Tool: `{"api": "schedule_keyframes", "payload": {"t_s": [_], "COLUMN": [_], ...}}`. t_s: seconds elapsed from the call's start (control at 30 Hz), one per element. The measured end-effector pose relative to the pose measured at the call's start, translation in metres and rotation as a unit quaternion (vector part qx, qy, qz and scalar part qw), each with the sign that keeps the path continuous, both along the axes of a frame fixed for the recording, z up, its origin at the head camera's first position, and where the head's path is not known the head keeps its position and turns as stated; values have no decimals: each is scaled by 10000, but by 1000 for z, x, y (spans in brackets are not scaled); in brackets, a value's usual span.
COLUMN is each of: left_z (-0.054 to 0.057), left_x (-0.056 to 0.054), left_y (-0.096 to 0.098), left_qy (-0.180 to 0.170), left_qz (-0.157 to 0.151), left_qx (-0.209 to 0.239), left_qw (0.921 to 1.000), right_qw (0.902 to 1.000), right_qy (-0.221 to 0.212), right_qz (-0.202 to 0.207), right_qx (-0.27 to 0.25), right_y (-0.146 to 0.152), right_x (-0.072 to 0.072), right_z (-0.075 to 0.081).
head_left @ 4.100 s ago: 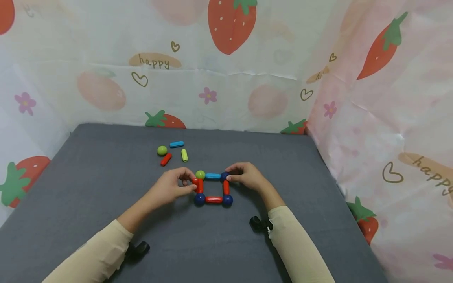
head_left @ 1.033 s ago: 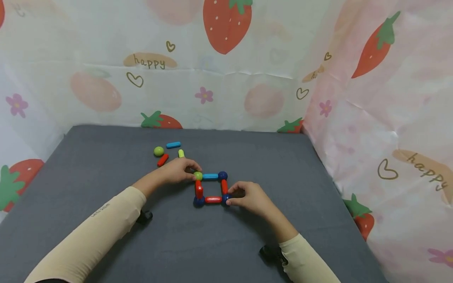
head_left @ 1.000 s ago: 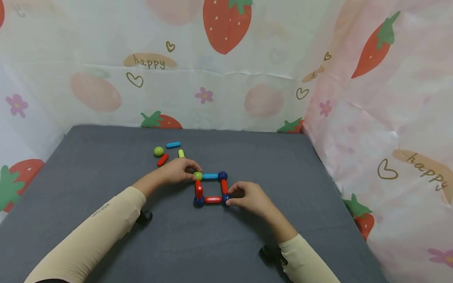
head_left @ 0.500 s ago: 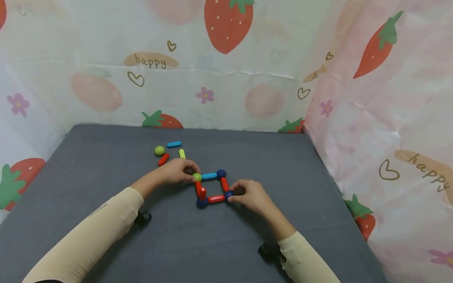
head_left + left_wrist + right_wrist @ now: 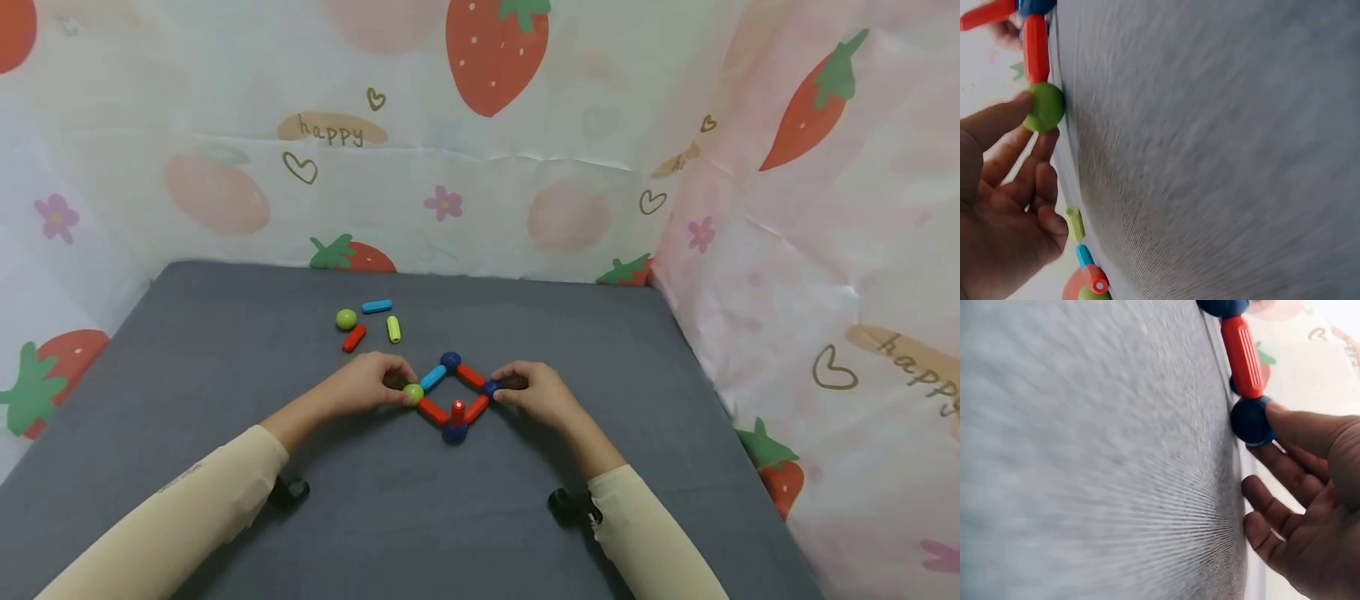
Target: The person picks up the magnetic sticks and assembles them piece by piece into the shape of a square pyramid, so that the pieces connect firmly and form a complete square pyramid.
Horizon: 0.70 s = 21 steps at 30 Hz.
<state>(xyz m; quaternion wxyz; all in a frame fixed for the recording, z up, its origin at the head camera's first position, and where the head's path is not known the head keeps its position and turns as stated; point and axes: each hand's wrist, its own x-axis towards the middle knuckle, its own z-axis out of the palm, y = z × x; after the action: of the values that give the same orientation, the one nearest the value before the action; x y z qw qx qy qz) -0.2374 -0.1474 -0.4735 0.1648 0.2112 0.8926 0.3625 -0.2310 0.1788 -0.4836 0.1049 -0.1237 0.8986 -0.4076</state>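
L hand (image 5: 369, 385) pinches grn ball (image 5: 415, 393), 9 o'clk on rod frame (image 5: 471, 377); R hand (image 5: 542, 395) pinches blue ball (image 5: 490, 389), 3 o'clk.

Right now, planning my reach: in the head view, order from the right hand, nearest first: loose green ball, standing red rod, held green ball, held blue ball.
1. Held blue ball: pinched by the right hand.
2. Standing red rod: near corner.
3. Held green ball: left corner.
4. Loose green ball: back left.
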Motion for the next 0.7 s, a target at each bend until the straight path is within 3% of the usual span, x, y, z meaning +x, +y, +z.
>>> {"api": "schedule_keyframes", "payload": {"t_s": [0.47,0.7], "left_z": [-7,-1], "left_x": [35,46], "left_y": [20,33], "left_qy": [236,226], "left_qz": [1027,1332], "left_qx": [58,-91], "left_qw": [9944,9908], "right_qw": [9995,9988], "right_qy": [-106,-130], "right_qz": [277,464], "right_qx": [-94,-133], "right_y": [-6,-8], "right_x": [-38,-49], "right_z": [-3,-1]}}
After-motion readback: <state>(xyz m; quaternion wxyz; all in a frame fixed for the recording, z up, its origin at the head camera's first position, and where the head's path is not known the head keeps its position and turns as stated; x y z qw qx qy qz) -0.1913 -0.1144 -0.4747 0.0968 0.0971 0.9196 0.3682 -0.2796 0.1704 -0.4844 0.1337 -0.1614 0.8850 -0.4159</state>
